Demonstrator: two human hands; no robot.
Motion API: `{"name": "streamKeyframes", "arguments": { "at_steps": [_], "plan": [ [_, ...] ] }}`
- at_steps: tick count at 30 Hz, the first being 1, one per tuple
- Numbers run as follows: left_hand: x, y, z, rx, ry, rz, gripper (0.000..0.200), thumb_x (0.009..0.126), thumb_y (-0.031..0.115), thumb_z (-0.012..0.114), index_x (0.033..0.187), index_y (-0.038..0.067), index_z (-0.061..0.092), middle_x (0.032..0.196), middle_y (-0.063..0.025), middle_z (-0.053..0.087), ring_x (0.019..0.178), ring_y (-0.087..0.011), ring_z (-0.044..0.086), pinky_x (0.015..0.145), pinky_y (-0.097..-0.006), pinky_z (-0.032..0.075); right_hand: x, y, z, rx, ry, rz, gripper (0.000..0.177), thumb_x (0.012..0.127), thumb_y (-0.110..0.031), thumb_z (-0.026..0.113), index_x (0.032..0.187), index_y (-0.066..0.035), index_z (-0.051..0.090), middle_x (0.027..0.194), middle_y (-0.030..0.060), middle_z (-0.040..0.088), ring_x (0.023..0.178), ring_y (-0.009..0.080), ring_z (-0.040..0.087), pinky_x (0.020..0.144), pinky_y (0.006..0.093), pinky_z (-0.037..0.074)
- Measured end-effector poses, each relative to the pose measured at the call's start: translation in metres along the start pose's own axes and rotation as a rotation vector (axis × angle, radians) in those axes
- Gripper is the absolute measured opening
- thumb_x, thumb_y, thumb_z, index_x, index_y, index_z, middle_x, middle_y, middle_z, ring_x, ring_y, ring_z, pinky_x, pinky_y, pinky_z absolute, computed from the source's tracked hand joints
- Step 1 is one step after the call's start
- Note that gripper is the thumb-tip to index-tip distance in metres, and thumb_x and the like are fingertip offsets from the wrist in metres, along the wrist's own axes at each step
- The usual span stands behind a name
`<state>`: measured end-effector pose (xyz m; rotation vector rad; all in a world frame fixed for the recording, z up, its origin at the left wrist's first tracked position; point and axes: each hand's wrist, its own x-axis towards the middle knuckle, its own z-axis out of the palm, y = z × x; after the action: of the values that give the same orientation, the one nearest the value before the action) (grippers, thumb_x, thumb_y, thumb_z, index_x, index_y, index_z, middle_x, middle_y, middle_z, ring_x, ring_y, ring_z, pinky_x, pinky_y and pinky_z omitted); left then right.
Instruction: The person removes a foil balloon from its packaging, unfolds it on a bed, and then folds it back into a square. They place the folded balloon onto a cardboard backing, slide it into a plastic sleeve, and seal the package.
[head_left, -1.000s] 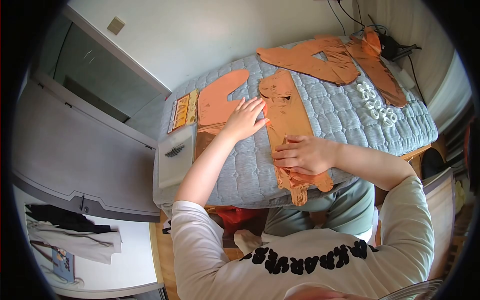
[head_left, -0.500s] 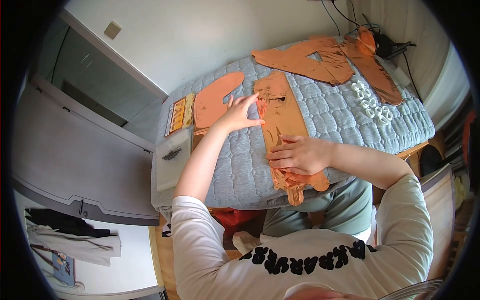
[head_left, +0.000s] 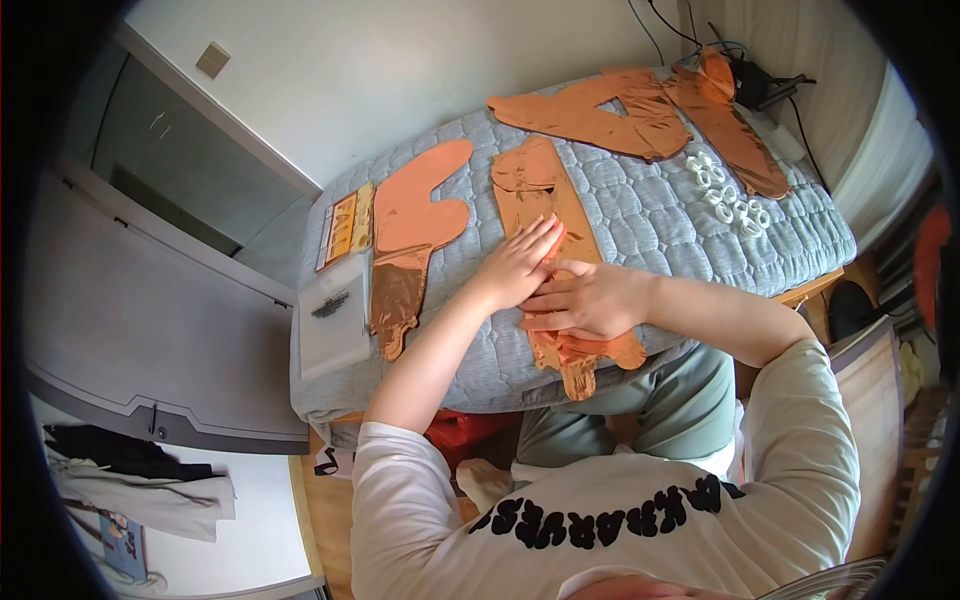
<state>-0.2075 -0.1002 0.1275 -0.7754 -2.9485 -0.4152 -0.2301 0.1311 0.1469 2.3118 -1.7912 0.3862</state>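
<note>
An orange foil piece [head_left: 572, 215] lies lengthwise on the grey quilted mattress [head_left: 470, 290], its lower end crumpled near my lap. My left hand [head_left: 517, 265] rests flat on its middle, fingers stretched out toward the upper right. Just below and to the right, my right hand [head_left: 590, 300] presses on the foil with its fingers spread, close against my left hand. To the left lies another foil piece [head_left: 415, 205], flat and with rounded lobes.
Two more foil pieces [head_left: 590, 120] [head_left: 735, 135] lie at the far side. White rings [head_left: 735, 205] sit at the right. A printed packet [head_left: 345, 228] and a clear bag with dark bits [head_left: 335, 320] are at the left edge. Cables [head_left: 695, 30] run in the back corner.
My left hand has come down from the foil's upper left edge onto its middle, beside my right hand. My right hand stays on the lower part. The view has shifted slightly.
</note>
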Motion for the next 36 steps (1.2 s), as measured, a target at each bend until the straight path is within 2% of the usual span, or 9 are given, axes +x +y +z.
{"name": "streamKeyframes", "arguments": {
  "at_steps": [7,9,10,12,16,26,28,32,36],
  "plan": [
    [-0.001,0.006,0.001,0.072,-0.011,-0.028,0.071,0.104,0.048,0.047,0.159,0.007,0.031,0.166,-0.0150,0.028,0.154,-0.0305,0.025,0.126,-0.0432,0.022,-0.014,-0.005,-0.020,-0.219,0.132,-0.223,0.027,0.091,-0.024,0.063,0.114,-0.011,0.068,0.108,0.0051,0.067,0.106,0.0231,0.064,0.108,0.0446,0.041],
    [0.000,0.006,0.000,0.053,0.006,-0.003,0.084,0.099,0.061,0.049,0.159,0.004,0.030,0.166,-0.0173,0.028,0.154,-0.0304,0.025,0.126,-0.0429,0.021,-0.025,-0.003,-0.031,-0.006,0.093,0.171,0.024,0.090,-0.016,0.064,0.111,-0.007,0.069,0.105,0.0082,0.067,0.108,0.0274,0.063,0.097,0.0458,0.048],
    [0.001,0.005,-0.002,0.049,0.012,0.006,0.084,0.099,0.061,0.049,0.159,0.004,0.030,0.166,-0.0173,0.028,0.154,-0.0304,0.025,0.126,-0.0429,0.021,-0.025,-0.002,-0.034,-0.014,0.086,0.177,0.024,0.090,-0.016,0.064,0.111,-0.007,0.069,0.105,0.0082,0.067,0.108,0.0274,0.063,0.097,0.0458,0.048],
    [0.001,0.005,0.000,0.066,-0.003,0.009,0.092,0.096,0.065,0.052,0.158,0.002,0.029,0.166,-0.0189,0.027,0.154,-0.0303,0.025,0.126,-0.0428,0.022,-0.020,-0.001,-0.034,-0.076,0.341,0.575,0.025,0.092,-0.021,0.064,0.113,-0.008,0.070,0.106,0.0112,0.069,0.112,0.0291,0.062,0.097,0.0457,0.046],
    [0.000,0.005,0.003,0.076,0.006,-0.017,0.095,0.094,0.066,0.053,0.158,0.001,0.028,0.166,-0.0191,0.025,0.154,-0.0304,0.026,0.125,-0.0429,0.023,-0.031,0.015,-0.009,-0.191,0.213,0.686,0.034,0.098,-0.030,0.060,0.125,-0.011,0.067,0.116,0.0114,0.070,0.118,0.0275,0.061,0.103,0.0440,0.041],
    [0.002,0.008,0.000,0.053,0.002,-0.028,0.082,0.099,0.062,0.048,0.160,0.010,0.029,0.169,-0.0112,0.023,0.155,-0.0302,0.024,0.125,-0.0440,0.023,-0.032,0.007,-0.017,-0.062,0.133,0.692,0.035,0.102,-0.027,0.055,0.131,-0.007,0.064,0.120,0.0151,0.068,0.119,0.0318,0.059,0.108,0.0441,0.036],
    [0.004,0.001,0.006,0.106,-0.027,-0.009,0.085,0.099,0.065,0.045,0.161,0.010,0.028,0.168,-0.0114,0.024,0.155,-0.0306,0.023,0.125,-0.0447,0.022,-0.032,-0.002,-0.021,0.158,0.126,0.858,0.035,0.099,-0.016,0.056,0.132,-0.006,0.062,0.123,0.0151,0.067,0.120,0.0336,0.058,0.107,0.0451,0.039],
    [0.002,0.005,0.005,0.129,-0.021,-0.005,0.098,0.090,0.075,0.052,0.161,0.012,0.028,0.168,-0.0099,0.026,0.155,-0.0302,0.022,0.126,-0.0446,0.021,-0.057,-0.023,-0.022,0.197,0.250,0.705,0.049,0.083,0.006,0.057,0.131,-0.005,0.064,0.136,0.0125,0.064,0.125,0.0341,0.056,0.106,0.0461,0.044],
    [0.001,0.007,0.003,0.171,-0.021,-0.016,0.112,0.080,0.083,0.057,0.161,0.013,0.027,0.168,-0.0083,0.026,0.155,-0.0291,0.022,0.127,-0.0437,0.020,-0.068,-0.053,-0.026,0.167,0.237,0.665,0.045,0.082,0.005,0.061,0.124,-0.008,0.069,0.139,0.0093,0.063,0.127,0.0309,0.056,0.107,0.0453,0.042]
  ]
}}
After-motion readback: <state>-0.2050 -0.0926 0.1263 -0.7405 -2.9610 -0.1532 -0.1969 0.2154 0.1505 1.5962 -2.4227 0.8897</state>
